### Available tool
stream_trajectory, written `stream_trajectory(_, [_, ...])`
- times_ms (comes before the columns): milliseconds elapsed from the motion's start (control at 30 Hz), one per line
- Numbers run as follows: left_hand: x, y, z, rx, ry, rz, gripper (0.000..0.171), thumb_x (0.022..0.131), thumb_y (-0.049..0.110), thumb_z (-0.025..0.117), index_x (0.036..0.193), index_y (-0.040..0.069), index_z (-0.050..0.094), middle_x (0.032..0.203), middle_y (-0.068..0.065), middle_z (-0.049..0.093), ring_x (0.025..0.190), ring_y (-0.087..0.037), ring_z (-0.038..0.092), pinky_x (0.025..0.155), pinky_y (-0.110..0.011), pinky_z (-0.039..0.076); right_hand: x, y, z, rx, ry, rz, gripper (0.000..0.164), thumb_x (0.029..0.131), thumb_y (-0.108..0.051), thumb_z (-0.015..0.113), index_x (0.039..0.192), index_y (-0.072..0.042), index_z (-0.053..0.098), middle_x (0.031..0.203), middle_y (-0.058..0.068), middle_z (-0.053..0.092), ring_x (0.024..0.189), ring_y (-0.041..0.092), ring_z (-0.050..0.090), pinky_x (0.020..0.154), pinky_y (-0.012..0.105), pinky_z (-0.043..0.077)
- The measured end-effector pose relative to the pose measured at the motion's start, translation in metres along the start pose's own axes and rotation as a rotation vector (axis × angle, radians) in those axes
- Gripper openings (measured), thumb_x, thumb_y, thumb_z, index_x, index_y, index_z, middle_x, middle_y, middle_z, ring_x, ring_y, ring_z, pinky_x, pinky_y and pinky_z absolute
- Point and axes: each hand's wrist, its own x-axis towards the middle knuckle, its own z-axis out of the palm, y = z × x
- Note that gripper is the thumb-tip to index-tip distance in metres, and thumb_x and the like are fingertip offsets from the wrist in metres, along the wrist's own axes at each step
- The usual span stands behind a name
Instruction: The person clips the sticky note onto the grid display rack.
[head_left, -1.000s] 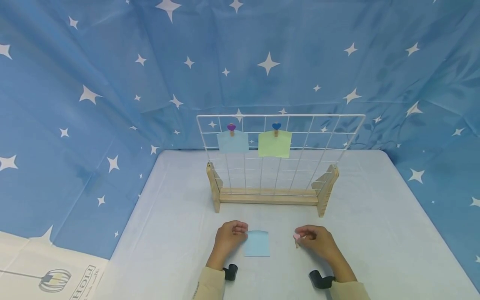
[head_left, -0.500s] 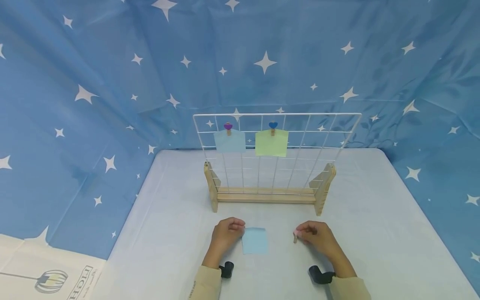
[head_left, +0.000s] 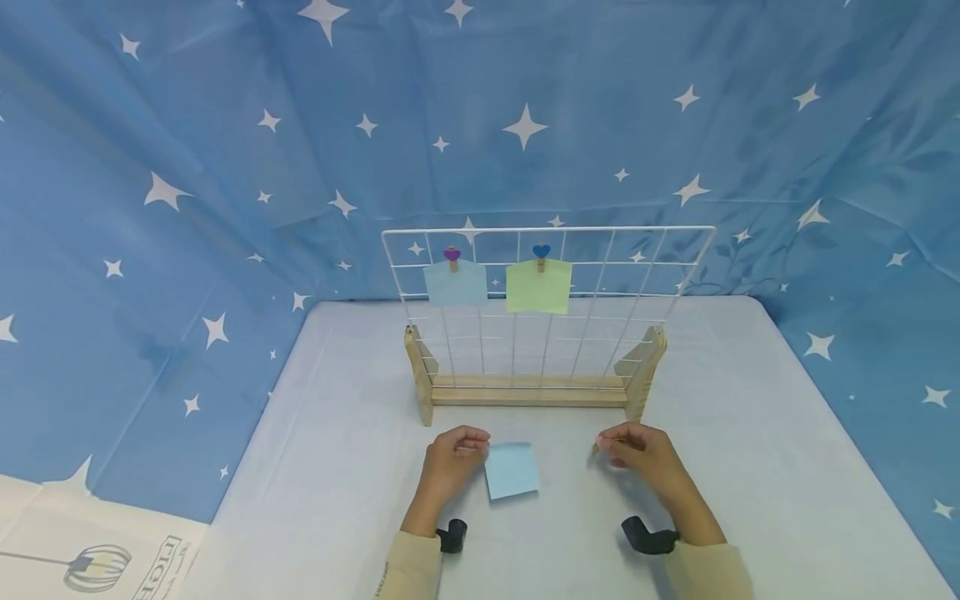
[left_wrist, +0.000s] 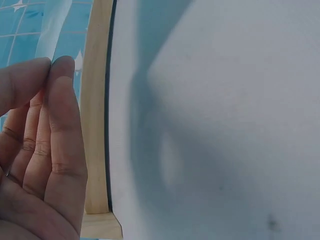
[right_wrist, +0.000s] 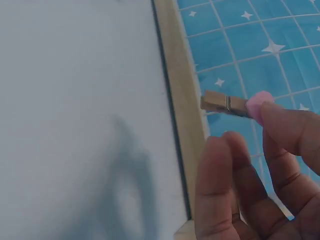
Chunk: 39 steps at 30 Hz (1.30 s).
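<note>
My left hand pinches a light blue sticky note by its upper left corner, between thumb and index finger. The note is tilted, and in the left wrist view only a thin translucent strip of the sticky note shows above the fingertips. Between thumb and fingertips of my right hand is a small wooden clothespin with a pink heart. Its wooden legs point away from the hand. Both hands are in front of the white wire grid rack, right of which the right hand lies slightly.
On the rack hang a blue note under a purple-heart clothespin and a green note under a blue-heart clothespin. A wooden base supports the grid on the white table. Star-patterned blue cloth stands behind.
The blue note, held in the left hand, has risen a little and tilted. My right hand has moved slightly toward the rack, turning the clothespin so its heart is mostly covered in the head view.
</note>
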Motion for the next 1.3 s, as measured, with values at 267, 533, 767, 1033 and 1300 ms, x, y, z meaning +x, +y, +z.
stream_trajectory(267, [0.002, 0.009, -0.003, -0.035, -0.022, 0.026, 0.013, 0.099, 0.006, 0.076, 0.111, 0.004, 0.078, 0.103, -0.004, 0.078, 0.095, -0.019, 0.074, 0.086, -0.036, 0.062, 0.005, -0.019, -0.007, 0.076, -0.037, -0.097, 0.023, 0.108, -0.002, 0.064, 0.112, 0.020, 0.060, 0.113, 0.016, 0.079, 0.095, 0.005, 0.075, 0.082, 0.026, 0.064])
stream_trajectory(533, [0.002, 0.024, -0.006, -0.123, -0.019, 0.074, 0.016, 0.100, 0.008, 0.075, 0.116, 0.002, 0.077, 0.113, -0.011, 0.079, 0.100, -0.025, 0.078, 0.086, -0.030, 0.063, 0.006, -0.041, -0.010, 0.052, -0.010, -0.217, 0.024, 0.108, 0.000, 0.064, 0.117, 0.021, 0.058, 0.099, -0.011, 0.078, 0.089, 0.005, 0.075, 0.078, 0.022, 0.064])
stream_trajectory(767, [0.000, 0.030, -0.007, -0.141, -0.009, 0.076, 0.019, 0.100, 0.011, 0.077, 0.118, 0.003, 0.077, 0.120, -0.013, 0.077, 0.101, -0.025, 0.078, 0.087, -0.030, 0.063, 0.003, -0.048, -0.010, 0.032, 0.035, -0.232, 0.032, 0.107, 0.000, 0.065, 0.130, 0.023, 0.061, 0.105, -0.005, 0.078, 0.091, 0.003, 0.073, 0.081, 0.019, 0.062])
stream_trajectory(1033, [-0.002, 0.033, -0.007, -0.172, -0.028, 0.095, 0.022, 0.100, 0.007, 0.076, 0.121, -0.002, 0.075, 0.119, -0.015, 0.078, 0.104, -0.028, 0.078, 0.089, -0.027, 0.063, 0.002, -0.050, -0.008, 0.048, 0.071, -0.272, 0.027, 0.106, 0.004, 0.064, 0.125, 0.024, 0.063, 0.100, -0.012, 0.076, 0.088, 0.004, 0.074, 0.081, 0.019, 0.062])
stream_trajectory(1300, [0.000, 0.039, -0.008, -0.180, 0.001, 0.116, 0.022, 0.101, 0.010, 0.076, 0.119, -0.002, 0.075, 0.115, -0.012, 0.078, 0.105, -0.027, 0.078, 0.088, -0.025, 0.062, 0.001, -0.053, -0.009, 0.085, 0.061, -0.323, 0.024, 0.105, 0.006, 0.064, 0.120, 0.026, 0.063, 0.100, -0.011, 0.076, 0.087, 0.005, 0.074, 0.080, 0.019, 0.063])
